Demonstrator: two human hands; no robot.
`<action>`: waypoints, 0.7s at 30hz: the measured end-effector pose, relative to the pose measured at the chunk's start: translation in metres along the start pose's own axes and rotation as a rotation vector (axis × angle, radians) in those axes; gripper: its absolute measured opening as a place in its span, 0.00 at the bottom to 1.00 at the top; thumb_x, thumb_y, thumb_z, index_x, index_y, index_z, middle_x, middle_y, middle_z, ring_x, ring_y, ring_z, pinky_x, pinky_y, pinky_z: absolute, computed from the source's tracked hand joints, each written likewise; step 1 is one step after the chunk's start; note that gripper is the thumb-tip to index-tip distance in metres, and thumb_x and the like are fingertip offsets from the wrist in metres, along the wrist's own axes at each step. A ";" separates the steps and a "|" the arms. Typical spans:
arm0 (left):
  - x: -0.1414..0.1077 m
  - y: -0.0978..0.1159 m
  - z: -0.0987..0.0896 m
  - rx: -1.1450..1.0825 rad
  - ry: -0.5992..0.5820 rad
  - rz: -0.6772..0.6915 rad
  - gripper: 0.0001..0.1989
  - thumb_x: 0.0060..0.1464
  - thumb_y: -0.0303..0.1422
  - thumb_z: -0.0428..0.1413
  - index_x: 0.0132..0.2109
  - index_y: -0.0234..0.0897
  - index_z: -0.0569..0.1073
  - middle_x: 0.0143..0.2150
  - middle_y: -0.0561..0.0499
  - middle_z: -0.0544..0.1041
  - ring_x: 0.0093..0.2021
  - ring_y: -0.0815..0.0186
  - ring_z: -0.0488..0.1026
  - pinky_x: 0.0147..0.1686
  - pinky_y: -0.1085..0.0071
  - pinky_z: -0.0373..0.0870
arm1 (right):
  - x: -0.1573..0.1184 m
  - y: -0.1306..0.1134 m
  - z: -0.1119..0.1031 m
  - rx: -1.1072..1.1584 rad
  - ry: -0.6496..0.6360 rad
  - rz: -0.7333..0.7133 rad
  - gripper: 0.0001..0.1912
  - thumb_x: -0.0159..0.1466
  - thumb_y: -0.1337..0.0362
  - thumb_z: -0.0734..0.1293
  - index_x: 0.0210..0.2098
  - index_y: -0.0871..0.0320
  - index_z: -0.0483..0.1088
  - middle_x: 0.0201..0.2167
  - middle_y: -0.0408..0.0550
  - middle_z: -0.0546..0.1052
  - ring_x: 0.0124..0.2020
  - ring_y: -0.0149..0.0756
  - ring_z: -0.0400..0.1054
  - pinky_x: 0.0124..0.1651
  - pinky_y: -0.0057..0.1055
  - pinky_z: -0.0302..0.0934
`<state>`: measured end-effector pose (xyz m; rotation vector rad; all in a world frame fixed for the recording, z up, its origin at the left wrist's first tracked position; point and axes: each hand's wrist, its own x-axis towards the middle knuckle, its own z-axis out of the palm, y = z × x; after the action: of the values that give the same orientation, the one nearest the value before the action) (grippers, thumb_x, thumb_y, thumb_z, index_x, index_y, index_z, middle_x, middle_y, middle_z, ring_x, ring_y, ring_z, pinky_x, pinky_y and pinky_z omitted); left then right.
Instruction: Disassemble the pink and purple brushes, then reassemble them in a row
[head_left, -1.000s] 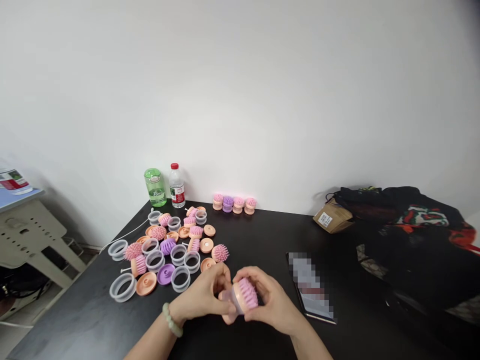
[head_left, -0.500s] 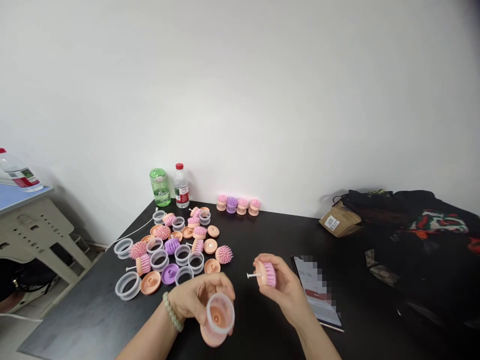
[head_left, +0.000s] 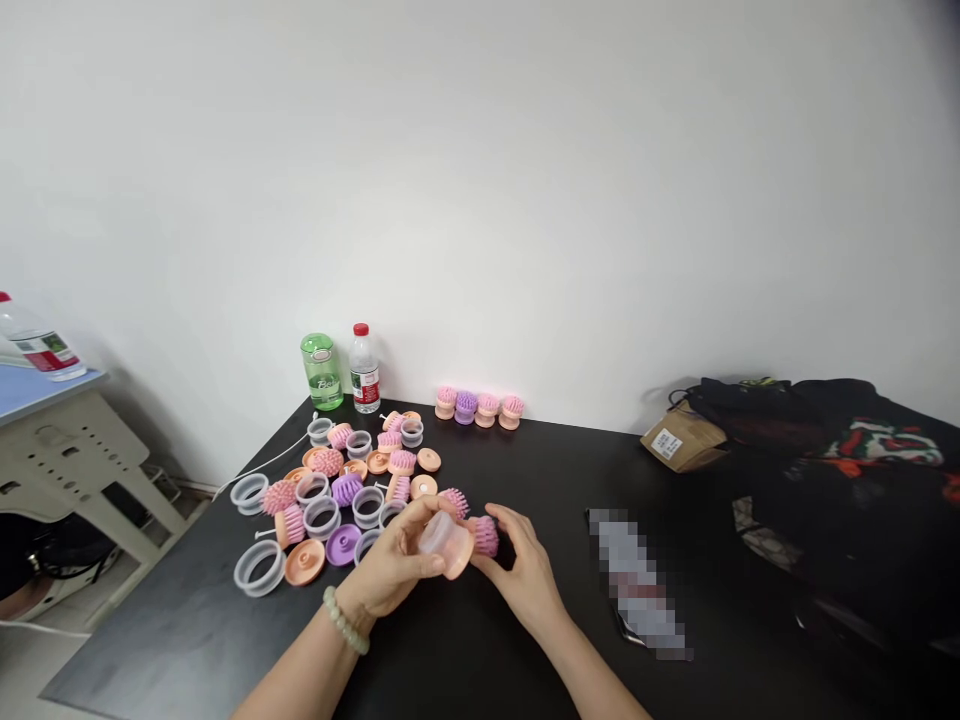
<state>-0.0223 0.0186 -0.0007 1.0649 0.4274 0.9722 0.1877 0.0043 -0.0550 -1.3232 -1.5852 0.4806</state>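
Observation:
My left hand (head_left: 397, 560), with a green bead bracelet at the wrist, holds a clear cup joined to a peach cap (head_left: 448, 545), tilted so the cap faces right. Just to its right, my right hand (head_left: 521, 565) grips a pink bristle head (head_left: 486, 536) between thumb and fingers. The bristle head is against or very near the peach cap; its white stem is hidden. On the left of the black table lie several clear rings (head_left: 259, 568), peach discs (head_left: 304, 563), a purple disc (head_left: 343, 545) and pink bristle heads (head_left: 289, 525).
Four assembled brushes (head_left: 487, 409) stand in a row by the wall. A green bottle (head_left: 322, 373) and a red-capped water bottle (head_left: 365, 370) stand at the back left. To the right are a phone (head_left: 637, 585), a brown paper bag (head_left: 681, 438) and dark cloth (head_left: 847, 520).
Both hands have come together. The left hand has turned the cup and cap sideways and raised them; the right hand has moved left with the bristle head, whose stem no longer shows.

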 end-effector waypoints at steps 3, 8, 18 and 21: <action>0.002 -0.004 0.001 0.120 0.052 0.028 0.24 0.41 0.34 0.72 0.46 0.41 0.75 0.45 0.49 0.74 0.45 0.61 0.70 0.43 0.68 0.65 | -0.006 -0.006 -0.010 -0.008 0.084 -0.201 0.18 0.61 0.62 0.71 0.51 0.52 0.71 0.48 0.52 0.77 0.52 0.48 0.70 0.54 0.47 0.68; 0.005 -0.009 0.005 0.288 0.042 0.102 0.24 0.40 0.35 0.73 0.45 0.39 0.76 0.42 0.50 0.74 0.43 0.61 0.69 0.44 0.67 0.64 | -0.015 -0.030 -0.016 0.040 -0.006 -0.341 0.21 0.67 0.53 0.66 0.57 0.51 0.69 0.48 0.53 0.77 0.49 0.47 0.70 0.50 0.44 0.70; 0.007 -0.022 0.002 0.415 0.026 0.024 0.28 0.34 0.34 0.75 0.43 0.36 0.74 0.39 0.50 0.75 0.38 0.63 0.72 0.37 0.70 0.67 | -0.014 -0.029 -0.013 0.100 -0.186 -0.175 0.16 0.65 0.56 0.69 0.50 0.52 0.73 0.40 0.48 0.79 0.38 0.41 0.75 0.41 0.34 0.71; 0.007 -0.017 0.002 0.398 0.049 -0.067 0.27 0.33 0.33 0.75 0.41 0.34 0.73 0.34 0.53 0.74 0.32 0.69 0.70 0.32 0.74 0.65 | -0.014 -0.031 -0.014 0.098 -0.143 -0.242 0.17 0.62 0.56 0.72 0.50 0.51 0.72 0.41 0.48 0.79 0.40 0.42 0.74 0.43 0.35 0.71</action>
<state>-0.0093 0.0214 -0.0139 1.3761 0.7133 0.8738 0.1822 -0.0226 -0.0300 -1.0256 -1.7897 0.5038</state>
